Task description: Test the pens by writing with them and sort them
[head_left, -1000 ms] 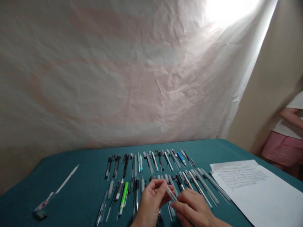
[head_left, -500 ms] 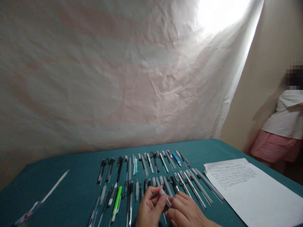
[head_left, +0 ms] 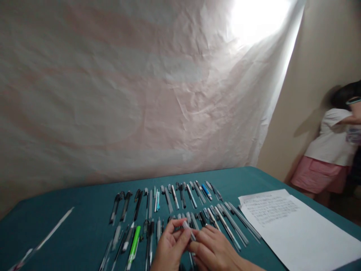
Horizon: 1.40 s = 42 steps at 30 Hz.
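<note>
- Both hands have sunk lower in the view over the last second and drawn closer together. Less of the clear pen (head_left: 187, 227) now shows between them.
- Everything on the surface (head_left: 84, 203) has slid leftward in the view. The person (head_left: 329, 146) at the right edge, in a white top and pink shorts, now shows more fully.
- The left hand (head_left: 169, 250) is curled, with thumb and fingertips pinching the clear pen near its upper end.
- The right hand (head_left: 216, 252) is just beside it, knuckles up. Its fingers are closed on the pen's lower end, and the two hands' fingertips touch.
- That pen is lifted just above the near row of pens (head_left: 225, 226), tilted with its top toward the upper left. Blur hides its finer detail.
- The near row lies on the teal-covered surface to either side of the hands. The pens are laid side by side and are mostly clear or grey.
- A green pen (head_left: 133, 242) lies in that row, left of the left hand.
- A far row of pens (head_left: 169, 195) lies beyond the hands, closer to the cloth, and a blue pen (head_left: 205, 190) sits near its right end.
- Sheets of paper (head_left: 299, 233) lie to the right of the pens, apart from them. The topmost visible sheet bears lines of small text too blurred to read.
- A thin white strip (head_left: 55, 229) lies slantwise, well apart on the left.
- A crumpled pale cloth (head_left: 126, 94) hangs behind the surface, brightly lit at its upper right.
</note>
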Each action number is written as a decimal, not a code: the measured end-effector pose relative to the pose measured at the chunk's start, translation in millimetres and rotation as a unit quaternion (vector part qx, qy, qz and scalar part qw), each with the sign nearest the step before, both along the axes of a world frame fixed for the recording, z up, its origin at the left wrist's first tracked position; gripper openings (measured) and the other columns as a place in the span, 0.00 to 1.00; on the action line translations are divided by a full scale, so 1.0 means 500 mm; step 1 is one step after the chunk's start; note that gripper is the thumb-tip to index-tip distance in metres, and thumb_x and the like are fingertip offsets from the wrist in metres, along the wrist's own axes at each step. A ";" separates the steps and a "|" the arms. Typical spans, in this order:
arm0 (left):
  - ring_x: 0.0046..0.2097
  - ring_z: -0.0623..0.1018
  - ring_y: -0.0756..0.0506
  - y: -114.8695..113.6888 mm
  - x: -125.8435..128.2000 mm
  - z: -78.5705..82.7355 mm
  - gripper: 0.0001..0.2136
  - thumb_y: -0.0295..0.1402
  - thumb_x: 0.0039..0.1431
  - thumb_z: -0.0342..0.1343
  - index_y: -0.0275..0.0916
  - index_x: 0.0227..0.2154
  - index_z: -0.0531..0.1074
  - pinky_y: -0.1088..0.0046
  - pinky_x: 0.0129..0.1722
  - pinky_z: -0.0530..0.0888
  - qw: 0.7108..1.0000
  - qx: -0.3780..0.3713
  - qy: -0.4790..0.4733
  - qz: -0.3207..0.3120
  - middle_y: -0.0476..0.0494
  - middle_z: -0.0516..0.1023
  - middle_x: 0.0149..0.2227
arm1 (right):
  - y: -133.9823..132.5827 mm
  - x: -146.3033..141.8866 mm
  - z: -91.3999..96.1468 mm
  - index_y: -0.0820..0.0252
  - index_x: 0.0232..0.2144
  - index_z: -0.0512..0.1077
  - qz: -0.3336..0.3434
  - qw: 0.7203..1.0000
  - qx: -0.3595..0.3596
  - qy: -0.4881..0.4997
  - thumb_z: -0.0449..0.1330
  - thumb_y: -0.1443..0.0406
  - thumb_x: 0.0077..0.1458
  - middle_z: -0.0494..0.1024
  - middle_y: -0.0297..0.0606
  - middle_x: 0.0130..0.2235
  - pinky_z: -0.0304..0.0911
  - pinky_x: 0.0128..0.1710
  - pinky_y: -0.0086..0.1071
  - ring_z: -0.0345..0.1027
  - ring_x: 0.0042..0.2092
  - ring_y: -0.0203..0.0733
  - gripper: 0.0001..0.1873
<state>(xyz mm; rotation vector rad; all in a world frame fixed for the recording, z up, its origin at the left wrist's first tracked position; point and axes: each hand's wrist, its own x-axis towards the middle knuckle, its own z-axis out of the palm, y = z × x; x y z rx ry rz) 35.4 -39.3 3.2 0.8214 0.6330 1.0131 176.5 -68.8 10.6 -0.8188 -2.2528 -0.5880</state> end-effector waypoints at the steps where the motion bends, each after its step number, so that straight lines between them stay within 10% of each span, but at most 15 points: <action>1: 0.29 0.76 0.50 0.005 -0.004 0.008 0.18 0.34 0.42 0.63 0.36 0.36 0.64 0.75 0.32 0.70 1.000 -0.001 0.003 0.009 0.45 0.77 0.27 | 0.001 0.003 0.002 0.65 0.40 0.65 -0.003 1.000 -0.017 -0.012 0.48 0.68 0.54 0.73 0.41 0.29 0.56 0.28 0.31 0.63 0.27 0.38 0.11; 5: 0.31 0.76 0.50 0.032 -0.025 0.036 0.19 0.33 0.44 0.62 0.36 0.40 0.63 0.76 0.34 0.71 0.995 -0.019 0.026 0.089 0.44 0.77 0.30 | 0.002 0.020 0.014 0.64 0.47 0.61 -0.058 0.983 -0.153 0.078 0.47 0.68 0.56 0.74 0.40 0.31 0.59 0.32 0.30 0.65 0.30 0.37 0.16; 11: 0.34 0.76 0.48 0.051 -0.040 0.035 0.20 0.34 0.46 0.61 0.37 0.42 0.62 0.73 0.37 0.71 0.989 0.010 0.055 0.136 0.46 0.77 0.31 | -0.010 0.028 0.066 0.65 0.28 0.71 -0.068 0.817 -0.499 0.281 0.50 0.60 0.55 0.69 0.33 0.24 0.53 0.24 0.22 0.59 0.26 0.31 0.15; 15: 0.33 0.76 0.48 0.044 -0.033 0.025 0.19 0.37 0.46 0.59 0.37 0.41 0.63 0.74 0.35 0.71 0.984 0.043 0.080 0.153 0.45 0.77 0.31 | -0.013 0.020 0.076 0.66 0.28 0.73 -0.087 0.776 -0.564 0.270 0.56 0.62 0.49 0.63 0.29 0.20 0.46 0.20 0.22 0.52 0.23 0.28 0.11; 25: 0.41 0.75 0.44 0.042 -0.027 0.009 0.22 0.41 0.50 0.54 0.38 0.46 0.58 0.65 0.43 0.69 0.968 0.164 0.131 0.141 0.39 0.75 0.39 | 0.006 0.054 0.075 0.64 0.27 0.73 -0.121 0.810 -0.521 0.242 0.54 0.64 0.48 0.67 0.31 0.20 0.47 0.19 0.21 0.55 0.22 0.29 0.11; 29: 0.46 0.72 0.40 0.037 -0.040 0.002 0.15 0.40 0.51 0.53 0.41 0.41 0.67 0.62 0.48 0.66 0.887 0.311 0.313 0.134 0.39 0.74 0.42 | 0.099 0.172 0.072 0.64 0.27 0.74 -0.261 0.842 -0.422 0.211 0.52 0.61 0.49 0.72 0.34 0.22 0.51 0.22 0.23 0.61 0.24 0.32 0.14; 34: 0.45 0.72 0.38 0.043 -0.053 0.001 0.10 0.34 0.50 0.54 0.45 0.37 0.73 0.58 0.48 0.65 0.778 0.472 0.406 0.088 0.40 0.76 0.41 | 0.208 0.314 0.055 0.67 0.22 0.75 -0.414 0.800 -0.394 0.183 0.53 0.66 0.47 0.75 0.41 0.21 0.53 0.24 0.24 0.66 0.25 0.36 0.12; 42: 0.43 0.75 0.40 0.063 -0.058 -0.029 0.13 0.27 0.49 0.55 0.48 0.38 0.73 0.64 0.49 0.64 0.698 0.594 0.388 0.096 0.44 0.78 0.38 | 0.272 0.361 -0.014 0.67 0.17 0.74 -0.497 0.753 -0.400 0.157 0.58 0.69 0.42 0.76 0.47 0.23 0.54 0.27 0.25 0.70 0.30 0.41 0.08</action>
